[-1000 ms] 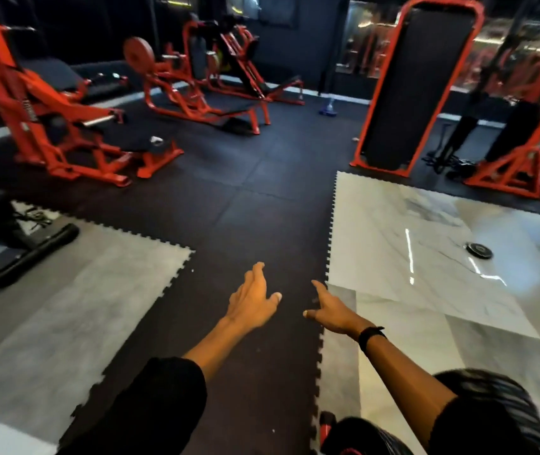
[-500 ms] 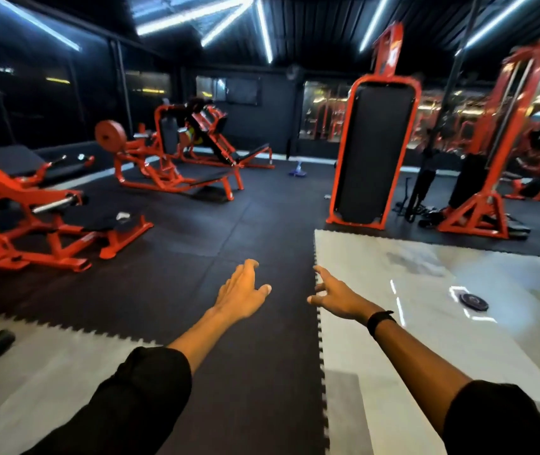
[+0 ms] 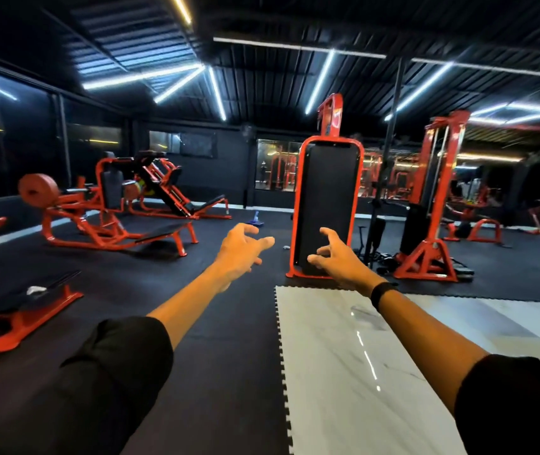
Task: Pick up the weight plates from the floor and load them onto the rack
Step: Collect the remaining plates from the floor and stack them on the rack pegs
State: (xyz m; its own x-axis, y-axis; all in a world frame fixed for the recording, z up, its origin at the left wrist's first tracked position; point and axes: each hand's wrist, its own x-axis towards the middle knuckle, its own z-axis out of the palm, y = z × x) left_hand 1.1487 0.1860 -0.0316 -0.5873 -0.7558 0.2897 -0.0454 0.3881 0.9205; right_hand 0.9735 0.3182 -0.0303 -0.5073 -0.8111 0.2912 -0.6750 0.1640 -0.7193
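Observation:
Both my arms reach forward at chest height over the gym floor. My left hand (image 3: 240,249) is open, fingers spread and slightly curled, holding nothing. My right hand (image 3: 336,257) is also open with curled fingers and a black band on the wrist; it overlaps the foot of a tall orange-framed black pad (image 3: 326,198). No loose weight plate on the floor shows in this view. A red plate (image 3: 37,188) sits mounted on the orange machine at the far left.
Black rubber flooring (image 3: 229,323) runs ahead, with a glossy marble-look mat (image 3: 344,372) at lower right. Orange machines stand left (image 3: 114,221) and near left (image 3: 16,313). A cable tower (image 3: 432,205) stands at right. A blue object (image 3: 256,219) lies far ahead.
The view has tilted up from the floor to the room. The small dark plate on the marble mat has left the view. Both hands rose and their fingers curled more.

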